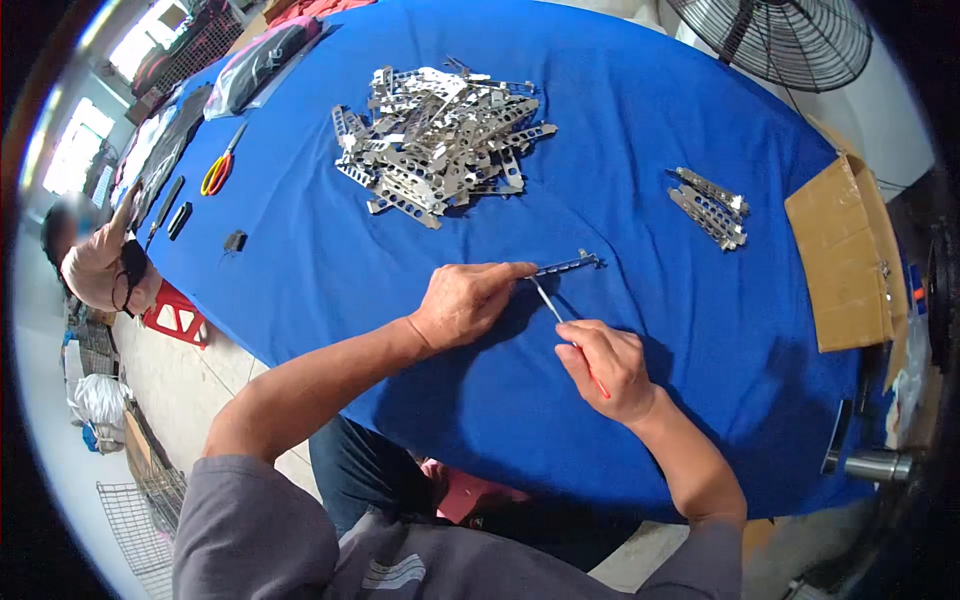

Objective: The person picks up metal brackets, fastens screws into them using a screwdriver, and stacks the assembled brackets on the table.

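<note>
My left hand (468,303) is closed on one end of a perforated metal strip (570,265) above the blue cloth. My right hand (612,368) grips a thin tool (547,300) with a metal shaft and a red end showing below the fingers. The shaft's tip points up and left to the strip, close to my left fingertips; whether it touches is too small to tell. A large pile of similar perforated metal parts (440,140) lies beyond my hands. Several more parts (708,208) lie together to the right.
A cardboard box (845,255) stands at the right edge, near a metal cylinder (878,465). Scissors (222,165) and dark tools (180,220) lie at the left. Another person (100,265) is at the far left. A fan (780,40) stands at the upper right.
</note>
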Demonstrator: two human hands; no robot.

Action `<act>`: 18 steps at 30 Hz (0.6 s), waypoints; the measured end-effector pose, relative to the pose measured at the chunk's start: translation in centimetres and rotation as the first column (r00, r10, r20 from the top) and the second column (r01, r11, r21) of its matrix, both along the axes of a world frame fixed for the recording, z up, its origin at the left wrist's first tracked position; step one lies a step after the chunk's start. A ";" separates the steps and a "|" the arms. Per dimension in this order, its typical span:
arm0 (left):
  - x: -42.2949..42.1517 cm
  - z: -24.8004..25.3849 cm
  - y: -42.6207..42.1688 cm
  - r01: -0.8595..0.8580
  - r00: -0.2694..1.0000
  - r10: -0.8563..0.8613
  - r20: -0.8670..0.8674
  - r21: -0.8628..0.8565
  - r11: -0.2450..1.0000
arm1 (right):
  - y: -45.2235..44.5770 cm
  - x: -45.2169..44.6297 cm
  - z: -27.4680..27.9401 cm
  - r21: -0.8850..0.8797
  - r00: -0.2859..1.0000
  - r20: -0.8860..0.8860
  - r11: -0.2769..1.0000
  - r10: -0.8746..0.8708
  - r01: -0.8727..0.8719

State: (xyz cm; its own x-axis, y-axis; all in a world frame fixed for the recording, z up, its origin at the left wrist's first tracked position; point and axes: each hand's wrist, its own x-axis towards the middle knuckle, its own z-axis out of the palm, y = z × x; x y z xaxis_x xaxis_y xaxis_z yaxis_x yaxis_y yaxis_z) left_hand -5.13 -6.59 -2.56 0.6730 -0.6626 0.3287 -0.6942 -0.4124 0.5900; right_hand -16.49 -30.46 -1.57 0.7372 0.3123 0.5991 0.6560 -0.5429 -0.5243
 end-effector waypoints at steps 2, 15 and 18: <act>0.1 -0.1 -0.1 0.007 1.000 -0.007 0.016 -0.032 0.999 | 0.0 0.0 0.0 0.000 1.000 0.000 1.000 0.019 -0.019; 0.1 0.0 0.2 -0.002 1.000 0.003 -0.009 0.034 0.999 | 0.4 0.1 0.2 0.024 1.000 0.015 1.000 0.003 -0.004; -0.1 0.2 0.1 -0.019 0.998 0.020 -0.057 0.019 1.000 | 0.1 -0.3 -0.2 0.012 0.999 0.017 0.999 -0.032 0.032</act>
State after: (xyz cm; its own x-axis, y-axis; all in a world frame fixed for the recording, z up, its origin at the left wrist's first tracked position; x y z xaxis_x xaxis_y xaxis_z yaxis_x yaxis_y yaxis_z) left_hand -5.26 -6.53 -2.38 0.7033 -0.6547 0.2771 -0.6512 -0.4368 0.6206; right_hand -16.74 -30.35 -1.80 0.7365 0.2816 0.6150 0.6472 -0.5577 -0.5197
